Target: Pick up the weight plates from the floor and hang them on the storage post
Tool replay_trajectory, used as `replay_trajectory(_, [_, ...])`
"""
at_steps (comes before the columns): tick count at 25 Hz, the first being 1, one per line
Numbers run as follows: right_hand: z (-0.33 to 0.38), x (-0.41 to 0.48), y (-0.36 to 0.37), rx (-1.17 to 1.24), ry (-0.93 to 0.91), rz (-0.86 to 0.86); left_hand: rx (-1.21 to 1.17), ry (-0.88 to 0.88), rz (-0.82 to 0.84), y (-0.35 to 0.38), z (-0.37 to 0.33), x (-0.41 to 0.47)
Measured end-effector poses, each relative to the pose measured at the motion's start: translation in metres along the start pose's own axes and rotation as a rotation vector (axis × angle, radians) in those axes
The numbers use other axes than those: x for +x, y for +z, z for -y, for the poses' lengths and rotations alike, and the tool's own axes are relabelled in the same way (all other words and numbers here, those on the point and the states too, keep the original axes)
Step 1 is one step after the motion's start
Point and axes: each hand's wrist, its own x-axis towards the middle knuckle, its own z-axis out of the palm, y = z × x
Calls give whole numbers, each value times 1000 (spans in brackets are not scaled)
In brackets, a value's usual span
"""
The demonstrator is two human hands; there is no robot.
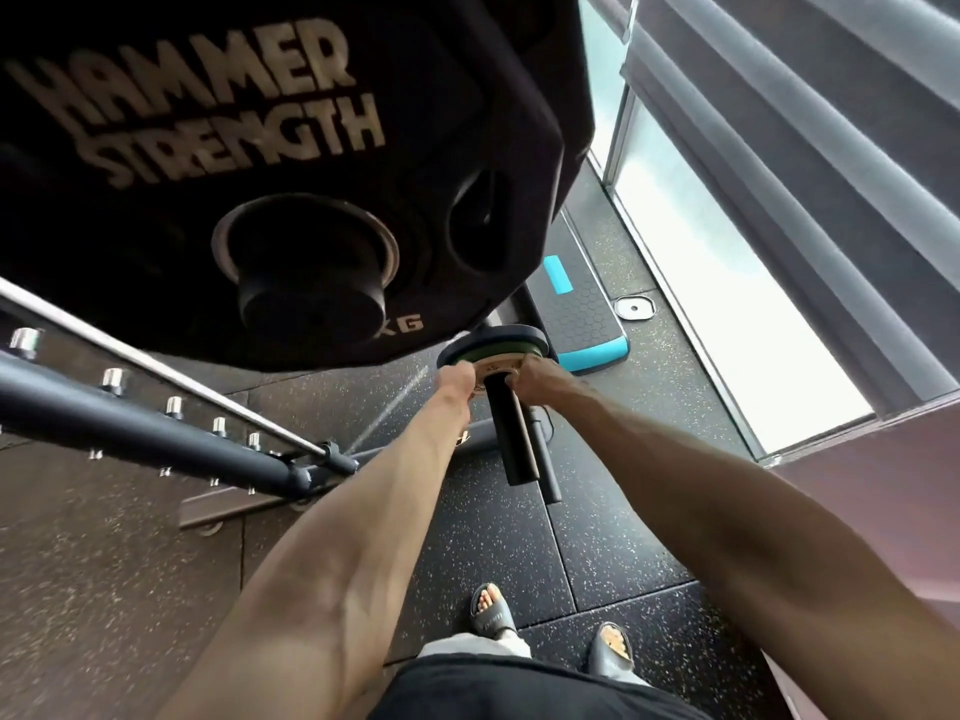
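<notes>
A black storage post (pixel 511 433) juts toward me low in the middle of the view. A small weight plate (pixel 491 350) with a green band and a pale hub sits threaded on that post, against a dark plate behind it. My left hand (pixel 457 379) grips the plate's left edge and my right hand (pixel 540 376) grips its right edge. A large black "Hammer Strength" plate (pixel 260 148) hangs on an upper post (pixel 311 298) close to my head, filling the top left.
A dark rack tube (pixel 156 439) and a chrome bar with several pegs (pixel 174 405) run along the left. A black and teal step platform (pixel 584 314) lies behind the post. A window frame (pixel 727 283) is at the right. Speckled rubber floor (pixel 597 543) lies below, with my sandalled feet.
</notes>
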Motion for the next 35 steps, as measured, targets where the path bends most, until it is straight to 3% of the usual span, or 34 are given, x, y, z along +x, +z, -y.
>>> replay_trajectory(6, [35, -63, -34, -319, -266, 20, 599, 289, -85, -12, -24, -72])
replay_trajectory(11, [54, -149, -64, -561, -507, -26, 771, 509, -184, -33, -32, -168])
replay_trajectory(14, [64, -207, -94, -591, -638, -24, 812, 493, -213, -56, -33, -233])
replay_trajectory(18, [90, -288, -142, -447, -900, -237, 757, 559, -274, -91, -56, -325])
replay_trajectory(21, [109, -339, -176, -275, -1013, -415, 581, 700, -358, -114, -84, -385])
replay_trajectory(23, [113, -361, -189, -153, -1081, -623, 512, 923, -558, -128, -93, -410])
replay_trajectory(26, [109, -362, -192, -70, -1190, -947, 612, 1281, -1022, -140, -86, -415])
replay_trajectory(29, [107, -332, -181, -202, -1081, -1121, 771, 1250, -1006, -142, -76, -390])
replay_trajectory(32, [110, -310, -165, -235, -967, -1129, 851, 1146, -916, -148, -74, -362])
replay_trajectory(35, [117, -301, -157, -172, -906, -1147, 851, 1204, -909, -158, -77, -348])
